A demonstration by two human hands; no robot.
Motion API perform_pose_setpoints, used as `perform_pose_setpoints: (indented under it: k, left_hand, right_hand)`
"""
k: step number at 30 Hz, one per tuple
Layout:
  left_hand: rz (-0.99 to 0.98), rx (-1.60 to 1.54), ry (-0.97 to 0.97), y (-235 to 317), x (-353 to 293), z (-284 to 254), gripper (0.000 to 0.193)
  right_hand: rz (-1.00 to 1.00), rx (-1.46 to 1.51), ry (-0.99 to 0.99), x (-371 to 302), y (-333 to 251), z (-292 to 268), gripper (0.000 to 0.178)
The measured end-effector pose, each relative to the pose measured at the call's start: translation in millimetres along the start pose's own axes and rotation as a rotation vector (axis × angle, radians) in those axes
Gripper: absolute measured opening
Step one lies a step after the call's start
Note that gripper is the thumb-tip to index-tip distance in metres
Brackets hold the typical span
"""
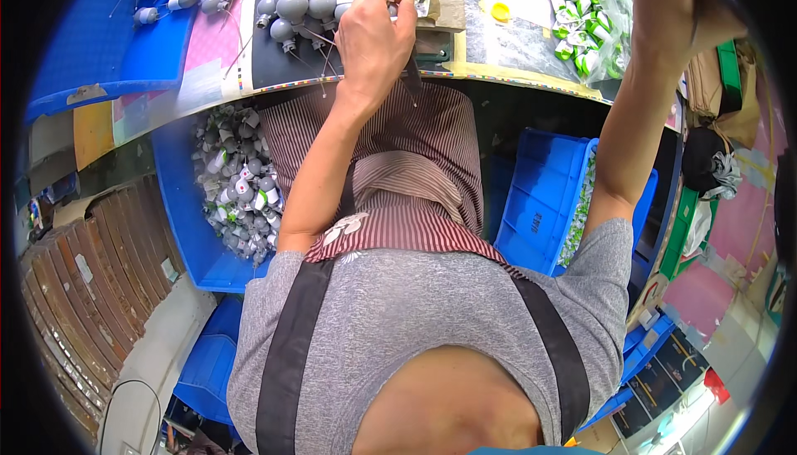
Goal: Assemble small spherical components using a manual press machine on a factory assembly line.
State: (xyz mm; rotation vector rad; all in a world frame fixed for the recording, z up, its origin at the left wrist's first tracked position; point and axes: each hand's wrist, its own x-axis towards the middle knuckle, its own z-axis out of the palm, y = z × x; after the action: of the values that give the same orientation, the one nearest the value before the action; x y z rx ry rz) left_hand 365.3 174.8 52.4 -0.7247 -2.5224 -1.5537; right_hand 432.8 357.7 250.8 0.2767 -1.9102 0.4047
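a workshop here, assembly by the look of it: grey-and-white bulb-shaped parts crowd the table by its near edge, green-and-white pieces heap toward its right edge, and blue bins filled with small parts sit below the near edge.

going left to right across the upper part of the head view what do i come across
Blue tray, pink sheet, cluster of big gray bulbs, left hand, yellow disc, green-and-white parts, right hand.
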Motion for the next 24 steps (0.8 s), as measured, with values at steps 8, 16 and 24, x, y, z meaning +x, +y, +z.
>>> perform_pose_setpoints:
  k: [8,16,24]
  left_hand:
    - [-0.047,0.049,-0.03,3.9,3.5,0.8,0.021]
    - [-0.088,0.048,-0.056,3.5,5.0,3.7,0.022]
    - [-0.043,0.008,-0.037,-2.6,5.6,9.9,0.022]
  right_hand:
    - [-0.074,-0.096,-0.045,-15.4,-3.5,-17.4,0.048]
    - [-0.16,-0.174,-0.105,-37.7,51.5,-50.0,0.042]
    - [-0.261,-0.257,-0.174,-37.2,-35.5,-20.8,0.039]
